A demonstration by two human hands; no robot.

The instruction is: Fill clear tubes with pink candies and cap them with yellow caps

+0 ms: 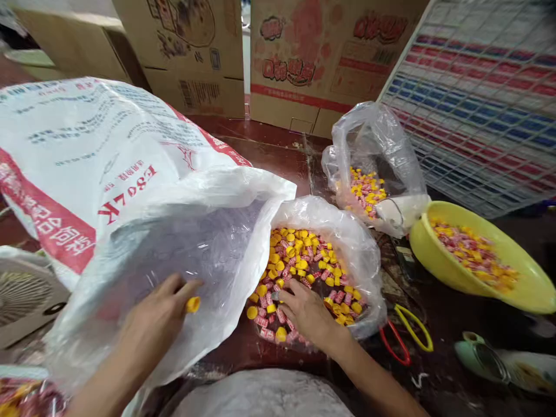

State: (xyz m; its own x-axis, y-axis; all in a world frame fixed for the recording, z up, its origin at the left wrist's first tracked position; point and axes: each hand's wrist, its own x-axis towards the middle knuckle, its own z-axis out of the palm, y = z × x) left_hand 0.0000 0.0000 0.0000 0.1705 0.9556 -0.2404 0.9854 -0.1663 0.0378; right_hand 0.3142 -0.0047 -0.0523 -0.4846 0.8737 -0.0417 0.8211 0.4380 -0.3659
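Note:
My left hand is inside the mouth of a large white printed sack, fingers curled, with a small yellow plastic cap at the fingertips. Over a pile of yellow caps and pink-and-white printed pieces is my right hand. Its fingers are bent together at the left side of the pile, with something small and greyish by the thumb that I cannot make out. The pile lies in and on an opened clear plastic bag, right beside the sack's mouth.
Another clear bag and a yellow basin hold similar pieces at the right. Red and yellow scissor handles and a green bottle-like object lie nearby. Cardboard boxes and a wire rack stand behind; a fan is left.

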